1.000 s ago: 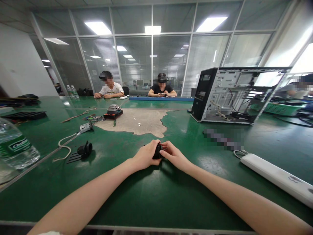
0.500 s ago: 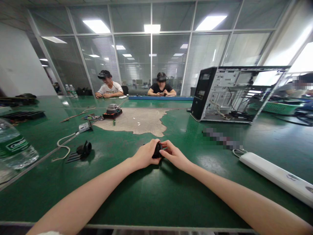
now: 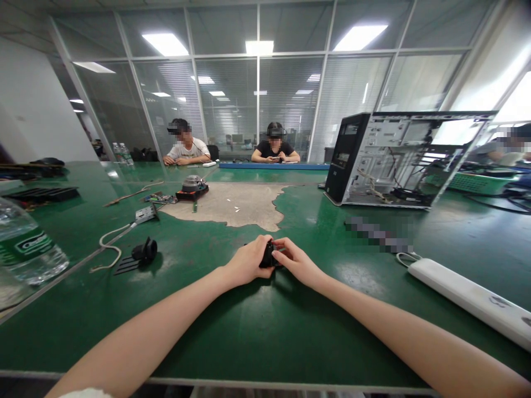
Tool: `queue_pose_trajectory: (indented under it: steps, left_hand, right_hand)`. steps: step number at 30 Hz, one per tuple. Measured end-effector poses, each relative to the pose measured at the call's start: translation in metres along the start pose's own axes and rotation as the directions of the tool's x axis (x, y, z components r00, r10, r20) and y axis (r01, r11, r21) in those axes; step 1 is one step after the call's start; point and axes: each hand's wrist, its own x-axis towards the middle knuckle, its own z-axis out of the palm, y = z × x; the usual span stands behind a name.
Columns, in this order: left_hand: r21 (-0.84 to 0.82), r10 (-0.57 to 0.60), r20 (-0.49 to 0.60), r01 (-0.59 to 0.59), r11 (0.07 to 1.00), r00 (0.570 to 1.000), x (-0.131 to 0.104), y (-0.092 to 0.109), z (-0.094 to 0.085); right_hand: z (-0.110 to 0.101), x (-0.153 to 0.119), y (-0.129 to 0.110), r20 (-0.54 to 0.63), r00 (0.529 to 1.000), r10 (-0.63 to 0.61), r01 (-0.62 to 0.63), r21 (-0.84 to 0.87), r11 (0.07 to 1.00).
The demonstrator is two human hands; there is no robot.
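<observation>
A small black object (image 3: 268, 255) sits between my hands just above or on the green table, largely hidden by my fingers, so its kind does not show. From the left, my left hand (image 3: 249, 260) is wrapped around it, thumb on the near side. My right hand (image 3: 294, 260) holds its right side with thumb and bent fingers. Off to the left lies a black plastic part with a round head and flat prongs (image 3: 145, 251), touched by neither hand.
A water bottle (image 3: 29, 243) stands at left, near a metal bracket with a white cable (image 3: 146, 214). A speaker-like part (image 3: 193, 187) rests by the bare patch (image 3: 232, 207). An opened computer case (image 3: 390, 160) and white power strip (image 3: 468, 298) are right. Two people sit opposite.
The view has shifted very slightly. Both hands stay around the black object, with my right fingers moved only a little against it.
</observation>
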Motion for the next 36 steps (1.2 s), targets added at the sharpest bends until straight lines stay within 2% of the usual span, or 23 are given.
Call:
queue_pose_trajectory:
  steps: [5,8,15,19,22,28,31,34,36]
  left_hand:
    - [0.013,0.017,-0.005,-0.017,1.000,1.000,0.000,-0.001,0.000]
    - [0.012,0.020,-0.008,-0.020,1.000,1.000,0.000,-0.001,0.000]
    - [0.004,0.021,-0.003,-0.021,1.000,1.000,0.000,-0.001,0.000]
    - [0.015,0.009,0.003,-0.009,1.000,1.000,0.000,0.000,-0.001]
    - [0.011,0.013,0.004,-0.013,1.000,1.000,0.000,0.000,-0.002]
    - [0.003,0.009,0.000,-0.009,1.000,1.000,0.000,0.000,-0.001]
    - [-0.007,0.011,-0.002,-0.011,1.000,1.000,-0.001,-0.001,-0.001]
    - [0.008,0.007,0.005,-0.007,1.000,1.000,-0.001,0.000,-0.002]
    - [0.012,-0.001,0.006,0.001,1.000,1.000,-0.001,0.001,-0.002]
  right_hand:
    - [0.000,-0.003,-0.005,-0.009,0.998,-0.068,0.068,0.013,0.998]
    - [0.001,-0.002,-0.005,-0.032,0.999,-0.044,0.045,0.034,0.998]
    - [-0.001,0.001,0.002,0.002,1.000,-0.001,0.001,0.011,1.000]
    - [-0.002,-0.002,-0.004,0.025,0.999,-0.041,0.039,0.082,0.996]
    - [-0.001,-0.003,-0.010,-0.011,1.000,-0.008,0.009,0.109,0.994]
    - [0.000,0.000,-0.003,-0.040,0.999,0.010,-0.007,0.061,0.998]
    - [-0.001,0.000,-0.001,-0.007,1.000,0.029,-0.028,0.039,0.999]
    - [-0.001,-0.002,-0.006,0.032,0.999,-0.002,0.000,0.085,0.996]
    - [-0.001,-0.003,-0.010,0.010,1.000,-0.009,0.008,0.112,0.994]
